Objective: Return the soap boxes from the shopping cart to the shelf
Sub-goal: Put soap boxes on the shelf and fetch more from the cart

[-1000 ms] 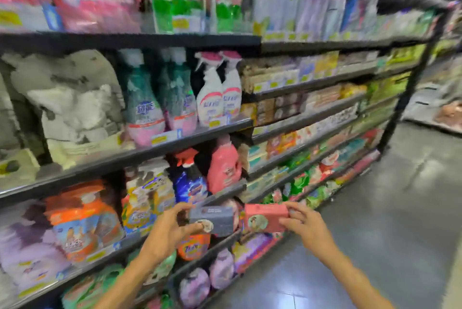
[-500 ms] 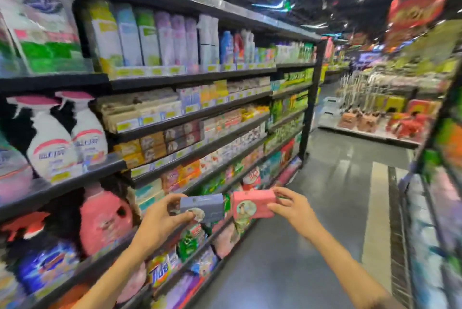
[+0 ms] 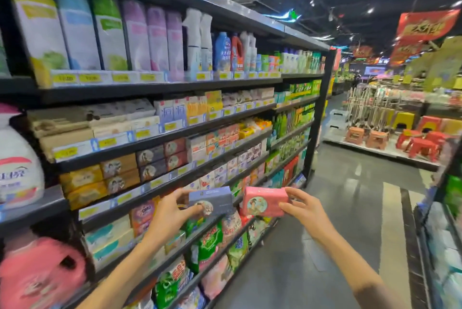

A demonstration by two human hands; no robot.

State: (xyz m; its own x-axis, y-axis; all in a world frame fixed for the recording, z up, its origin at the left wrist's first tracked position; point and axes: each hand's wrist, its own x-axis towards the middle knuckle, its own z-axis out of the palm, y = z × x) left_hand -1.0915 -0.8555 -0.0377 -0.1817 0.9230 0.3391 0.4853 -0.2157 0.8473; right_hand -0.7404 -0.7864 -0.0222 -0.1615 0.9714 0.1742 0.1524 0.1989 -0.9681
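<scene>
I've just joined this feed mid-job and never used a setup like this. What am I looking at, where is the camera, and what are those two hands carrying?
There is no machine here: a person wears one wide-angle camera on the head, looking forward and down, so the two bare arms reaching in from below are the person's own. The scene is a shop aisle with long shelves of cleaning goods on the left and a shiny floor on the right. The left hand grips a grey-blue soap box by its end. The right hand pinches a pink soap box by its end. Both boxes are held side by side in the air in front of the shelves, not resting on anything yet. Similar small boxes sit stacked on a middle shelf further up. No shopping cart shows in this view.
</scene>
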